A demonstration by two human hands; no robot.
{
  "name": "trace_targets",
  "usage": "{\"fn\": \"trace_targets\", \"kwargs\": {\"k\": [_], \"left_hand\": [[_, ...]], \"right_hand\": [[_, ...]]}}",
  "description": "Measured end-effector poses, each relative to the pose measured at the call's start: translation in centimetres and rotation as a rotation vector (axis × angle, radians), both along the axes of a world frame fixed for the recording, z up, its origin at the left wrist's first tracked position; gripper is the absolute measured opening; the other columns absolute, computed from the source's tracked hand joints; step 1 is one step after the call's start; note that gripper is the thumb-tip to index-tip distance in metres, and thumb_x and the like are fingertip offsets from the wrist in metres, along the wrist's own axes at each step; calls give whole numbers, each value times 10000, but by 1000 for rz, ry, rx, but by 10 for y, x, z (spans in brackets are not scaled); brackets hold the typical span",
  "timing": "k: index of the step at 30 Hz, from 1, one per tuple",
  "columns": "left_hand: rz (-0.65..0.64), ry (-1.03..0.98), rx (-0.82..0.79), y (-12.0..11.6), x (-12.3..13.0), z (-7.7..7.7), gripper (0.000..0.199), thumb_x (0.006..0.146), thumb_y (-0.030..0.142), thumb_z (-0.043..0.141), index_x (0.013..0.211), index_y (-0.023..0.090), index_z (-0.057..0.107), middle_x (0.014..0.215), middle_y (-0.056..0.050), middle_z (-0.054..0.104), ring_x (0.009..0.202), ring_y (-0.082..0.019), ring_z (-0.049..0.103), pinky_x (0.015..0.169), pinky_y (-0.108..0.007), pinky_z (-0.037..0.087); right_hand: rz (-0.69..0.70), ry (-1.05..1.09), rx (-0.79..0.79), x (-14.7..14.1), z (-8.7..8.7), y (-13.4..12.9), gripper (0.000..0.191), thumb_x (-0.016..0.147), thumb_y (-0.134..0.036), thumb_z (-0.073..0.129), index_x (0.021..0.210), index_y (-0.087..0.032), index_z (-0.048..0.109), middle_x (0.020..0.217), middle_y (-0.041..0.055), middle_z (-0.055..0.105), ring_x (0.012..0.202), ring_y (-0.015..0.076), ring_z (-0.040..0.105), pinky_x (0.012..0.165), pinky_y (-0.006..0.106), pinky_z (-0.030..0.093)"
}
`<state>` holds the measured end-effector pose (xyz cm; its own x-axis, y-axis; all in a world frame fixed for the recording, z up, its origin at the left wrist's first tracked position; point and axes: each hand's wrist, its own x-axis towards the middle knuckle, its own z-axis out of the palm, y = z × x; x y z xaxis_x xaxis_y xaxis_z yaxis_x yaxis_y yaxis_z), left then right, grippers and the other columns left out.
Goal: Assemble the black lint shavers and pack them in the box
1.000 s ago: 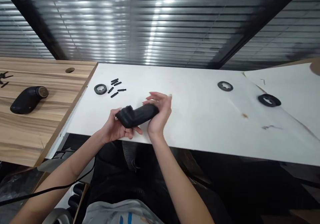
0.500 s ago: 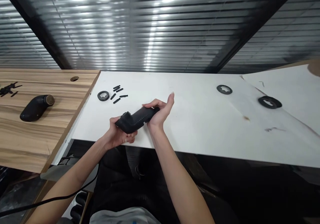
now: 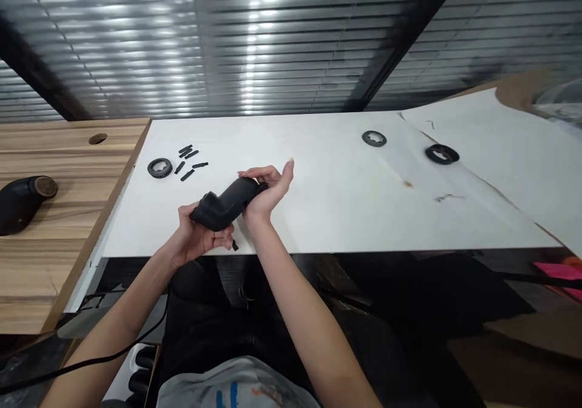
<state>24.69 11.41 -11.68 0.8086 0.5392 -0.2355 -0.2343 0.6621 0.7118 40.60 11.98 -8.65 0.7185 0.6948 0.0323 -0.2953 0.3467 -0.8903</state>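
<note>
Two bare hands hold a black curved part [image 3: 230, 205] just left of the middle of the frame, over the near edge of a white table [image 3: 313, 196]. The left hand [image 3: 200, 238] is closed around its lower left end, thumb on top, fingers curled beneath. The right hand [image 3: 266, 199] is half open, cupped around the upper right end, with one digit standing apart.

A small black piece [image 3: 235, 245] lies by the left fingertips, near the table edge. Up and left are a dark notched ring [image 3: 150, 168] and a loose scatter of small black strips [image 3: 187, 175]. Right of centre lies a flat ring [image 3: 365, 138], and farther right a thicker ring [image 3: 453, 155]. A black cable [image 3: 97, 360] crosses the left forearm at lower left.

The white surface has brown stains and a crease-like line on the right. Along the left side, a wood-grain board [image 3: 59, 232] with a round hole bears a second curved part [image 3: 18, 208], brown at its end. Shiny slatted blinds [image 3: 291, 50] fill the top.
</note>
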Motion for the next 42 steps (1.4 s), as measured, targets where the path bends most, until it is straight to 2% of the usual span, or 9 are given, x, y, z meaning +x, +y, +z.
{"fn": "trace_targets", "kwargs": {"k": [5, 15, 19, 24, 28, 32, 35, 40, 42], "left_hand": [[94, 7, -62, -1, 9, 2, 674, 826, 717, 644, 1091, 102, 725, 853, -102, 700, 861, -297, 713, 875, -479, 623], [199, 21, -177, 0, 10, 10, 654, 885, 695, 539, 998, 77, 719, 795, -119, 698, 800, -271, 717, 943, -467, 625], [270, -4, -231, 0, 7, 15, 805, 919, 801, 388, 999, 71, 719, 715, -113, 661, 734, -276, 705, 843, -454, 644], [315, -31, -258, 4, -4, 27, 1029, 900, 927, 110, 919, 108, 732, 562, -77, 570, 582, -264, 657, 642, -415, 627], [445, 44, -93, 8, -16, 32, 969, 798, 1021, 368, 872, 135, 752, 597, -98, 650, 569, -240, 663, 548, -331, 570], [524, 269, 205, 7, -22, 25, 700, 806, 775, 750, 529, 142, 637, 490, -76, 584, 515, -153, 614, 541, -231, 511], [602, 356, 341, 5, -24, 19, 758, 797, 796, 742, 432, 158, 558, 443, -67, 536, 448, -127, 560, 512, -233, 490], [860, 460, 493, 11, -39, 11, 673, 737, 804, 788, 583, 177, 597, 504, -26, 561, 423, -144, 545, 379, -243, 397], [941, 501, 507, 15, -47, 7, 675, 792, 826, 714, 608, 192, 575, 518, -10, 536, 409, -137, 512, 352, -247, 368]], "right_hand": [[61, 95, 45, 1, -11, 10, 616, 1012, -647, 267, 592, -263, 502, 685, 80, 602, 789, 254, 701, 880, 435, 566], [93, 68, 163, -7, -18, 17, 545, 1057, -597, 343, 719, -237, 573, 777, 60, 649, 813, 211, 675, 849, 365, 560], [152, -122, 209, -8, -16, 14, 338, 1064, -527, 458, 936, -251, 607, 951, 53, 702, 975, 219, 705, 945, 379, 565], [474, -483, 167, 2, -9, 5, 261, 1020, -477, 608, 956, -241, 698, 1024, 43, 754, 1042, 230, 704, 996, 386, 540], [711, -694, 55, 8, -5, -3, 311, 932, -441, 755, 1168, -242, 724, 1223, 54, 753, 1147, 253, 695, 1039, 411, 528], [825, -825, -61, 6, -3, -11, 379, 955, -402, 749, 1310, -271, 713, 1273, 53, 753, 1164, 270, 703, 1004, 425, 559], [868, -810, -118, 6, -4, -17, 434, 958, -432, 757, 1365, -288, 712, 1297, 53, 751, 1139, 272, 724, 977, 421, 587], [926, -678, -236, 17, -8, -31, 446, 935, -503, 758, 1318, -278, 727, 1167, 57, 764, 654, 185, 709, 703, 390, 640], [835, -798, -288, 24, -11, -35, 432, 949, -494, 734, 1327, -286, 719, 1187, 68, 759, 750, 227, 734, 749, 419, 636]]}}
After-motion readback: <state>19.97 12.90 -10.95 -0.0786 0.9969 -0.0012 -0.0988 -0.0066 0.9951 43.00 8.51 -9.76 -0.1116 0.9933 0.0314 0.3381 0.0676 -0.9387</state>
